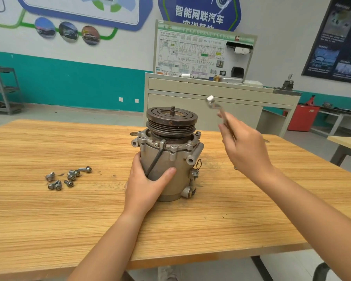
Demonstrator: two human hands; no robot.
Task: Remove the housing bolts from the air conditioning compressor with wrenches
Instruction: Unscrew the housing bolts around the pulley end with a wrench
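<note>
One compressor (171,157) amid table (49,220), L hand (145,187) gripping; R hand (245,147) holds wrench (216,105) aloft.

Backs onto a white wall (282,27) with a teal lower band (69,84) — posters (336,37) above. Has a beige cabinet (190,102) bearing a wiring-diagram board (190,55) — grey rack (5,88) at left.
</note>
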